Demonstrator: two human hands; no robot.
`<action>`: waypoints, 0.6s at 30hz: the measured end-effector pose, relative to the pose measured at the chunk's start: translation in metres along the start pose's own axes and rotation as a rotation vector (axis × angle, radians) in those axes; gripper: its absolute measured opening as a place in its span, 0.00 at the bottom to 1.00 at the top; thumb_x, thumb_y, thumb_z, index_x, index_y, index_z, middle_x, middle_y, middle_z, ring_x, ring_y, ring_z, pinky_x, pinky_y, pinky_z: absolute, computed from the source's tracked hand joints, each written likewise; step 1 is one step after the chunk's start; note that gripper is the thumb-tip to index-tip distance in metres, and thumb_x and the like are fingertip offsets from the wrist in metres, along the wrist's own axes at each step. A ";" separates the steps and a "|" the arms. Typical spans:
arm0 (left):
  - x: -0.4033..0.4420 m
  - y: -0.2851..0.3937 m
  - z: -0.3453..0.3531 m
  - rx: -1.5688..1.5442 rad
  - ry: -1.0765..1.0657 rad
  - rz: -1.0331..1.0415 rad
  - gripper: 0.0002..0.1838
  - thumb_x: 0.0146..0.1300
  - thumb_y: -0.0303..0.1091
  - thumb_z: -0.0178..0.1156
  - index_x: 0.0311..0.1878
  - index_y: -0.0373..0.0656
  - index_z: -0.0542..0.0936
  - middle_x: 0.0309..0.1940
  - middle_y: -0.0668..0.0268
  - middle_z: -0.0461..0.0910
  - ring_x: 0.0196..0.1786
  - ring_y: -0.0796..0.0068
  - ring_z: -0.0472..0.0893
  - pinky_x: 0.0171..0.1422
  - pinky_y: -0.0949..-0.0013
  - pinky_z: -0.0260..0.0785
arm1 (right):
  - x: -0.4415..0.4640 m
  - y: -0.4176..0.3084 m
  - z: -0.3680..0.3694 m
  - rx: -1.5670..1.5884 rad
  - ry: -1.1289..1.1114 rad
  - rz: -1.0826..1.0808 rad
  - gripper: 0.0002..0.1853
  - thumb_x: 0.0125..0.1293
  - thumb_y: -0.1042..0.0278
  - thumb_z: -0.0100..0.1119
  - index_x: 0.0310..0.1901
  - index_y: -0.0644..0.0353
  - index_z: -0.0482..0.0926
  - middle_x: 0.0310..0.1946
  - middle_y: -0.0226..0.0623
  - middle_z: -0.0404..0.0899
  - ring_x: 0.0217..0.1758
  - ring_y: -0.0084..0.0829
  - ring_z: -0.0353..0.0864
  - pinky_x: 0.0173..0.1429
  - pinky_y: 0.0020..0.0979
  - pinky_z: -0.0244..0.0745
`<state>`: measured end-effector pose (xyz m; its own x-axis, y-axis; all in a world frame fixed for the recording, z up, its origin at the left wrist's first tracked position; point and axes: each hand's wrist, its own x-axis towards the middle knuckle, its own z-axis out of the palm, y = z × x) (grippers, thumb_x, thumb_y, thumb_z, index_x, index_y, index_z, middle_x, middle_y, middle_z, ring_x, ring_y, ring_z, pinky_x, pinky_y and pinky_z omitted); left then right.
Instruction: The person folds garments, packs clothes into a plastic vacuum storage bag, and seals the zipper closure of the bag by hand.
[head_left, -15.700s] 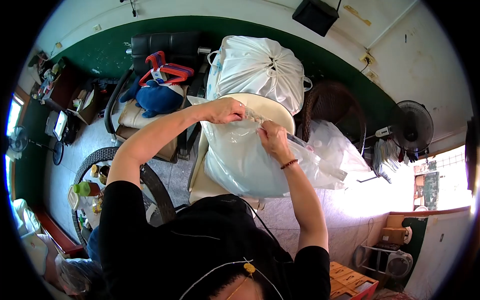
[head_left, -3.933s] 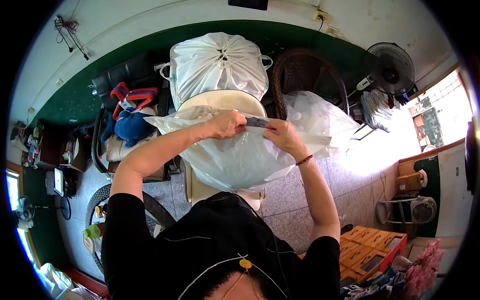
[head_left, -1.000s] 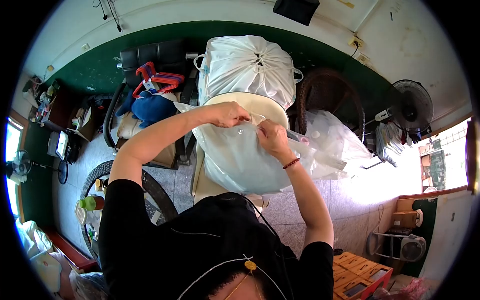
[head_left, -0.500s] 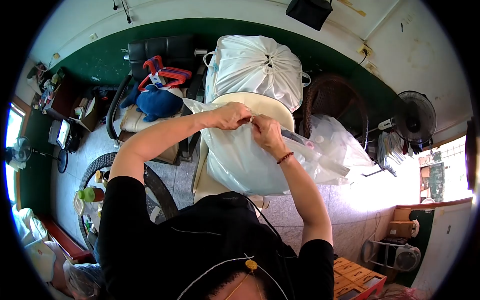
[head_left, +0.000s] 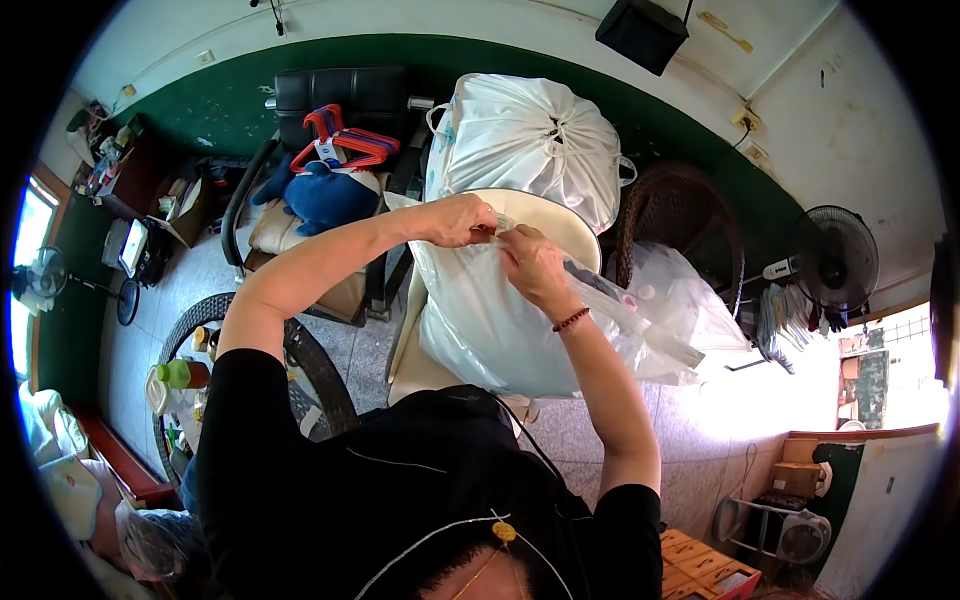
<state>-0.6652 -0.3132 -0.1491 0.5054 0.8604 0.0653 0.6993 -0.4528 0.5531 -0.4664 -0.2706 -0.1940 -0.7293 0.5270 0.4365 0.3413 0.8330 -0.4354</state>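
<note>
A large white, partly see-through plastic bag (head_left: 500, 320) lies full and bulging on a cream chair (head_left: 565, 228). At the bag's upper edge, my left hand (head_left: 462, 220) has its fingers closed on the gathered plastic. Close beside it, my right hand (head_left: 535, 265) pinches the same edge, a red bead bracelet on its wrist. The fingertips of both hands nearly meet. What fills the bag cannot be made out, though something dark shows through near my right hand.
Behind the chair stands a big white drawstring bag (head_left: 535, 140). To the left, a black armchair (head_left: 340, 95) holds red hangers (head_left: 350, 145) and a blue plush toy (head_left: 328, 198). A wicker chair (head_left: 680, 200) and a fan (head_left: 838, 255) are on the right. A round table (head_left: 205, 312) with bottles is at lower left.
The view has shifted a little, so the room appears moved to the right. My hands keep hold of the bag's edge, with my fingertips slightly repositioned.
</note>
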 end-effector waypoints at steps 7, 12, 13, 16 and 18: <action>0.001 -0.019 0.028 0.001 0.157 0.050 0.07 0.51 0.27 0.58 0.35 0.37 0.77 0.28 0.54 0.78 0.35 0.51 0.77 0.40 0.57 0.68 | 0.009 0.000 0.011 0.050 0.004 0.004 0.04 0.52 0.74 0.55 0.29 0.64 0.76 0.30 0.45 0.78 0.34 0.47 0.78 0.37 0.41 0.72; -0.010 -0.010 0.007 0.015 0.114 0.046 0.08 0.52 0.28 0.59 0.36 0.38 0.79 0.33 0.56 0.79 0.40 0.54 0.78 0.44 0.59 0.69 | 0.008 0.003 0.007 0.055 0.044 -0.047 0.05 0.52 0.72 0.56 0.29 0.64 0.77 0.29 0.46 0.78 0.32 0.47 0.78 0.37 0.41 0.72; -0.013 -0.014 0.003 0.016 0.114 0.044 0.08 0.52 0.28 0.59 0.36 0.38 0.79 0.33 0.56 0.79 0.40 0.54 0.78 0.44 0.59 0.69 | 0.008 0.004 0.006 0.064 0.009 -0.016 0.06 0.52 0.71 0.56 0.31 0.64 0.78 0.30 0.45 0.78 0.33 0.46 0.78 0.37 0.41 0.72; -0.020 -0.023 -0.004 0.118 0.006 -0.049 0.08 0.51 0.29 0.60 0.35 0.37 0.79 0.33 0.56 0.79 0.39 0.54 0.78 0.44 0.59 0.69 | 0.010 -0.003 0.000 0.045 -0.065 0.052 0.09 0.52 0.69 0.58 0.34 0.63 0.79 0.30 0.45 0.78 0.34 0.45 0.79 0.38 0.41 0.72; -0.022 -0.023 -0.004 0.081 0.014 -0.054 0.08 0.50 0.29 0.60 0.34 0.36 0.79 0.32 0.55 0.79 0.39 0.54 0.78 0.43 0.59 0.69 | 0.012 -0.008 -0.001 0.016 -0.104 0.090 0.10 0.52 0.69 0.58 0.36 0.62 0.79 0.30 0.44 0.78 0.34 0.44 0.79 0.39 0.40 0.72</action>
<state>-0.6945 -0.3204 -0.1598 0.4592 0.8870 0.0490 0.7642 -0.4226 0.4872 -0.4774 -0.2712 -0.1848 -0.7539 0.5782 0.3120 0.3987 0.7800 -0.4823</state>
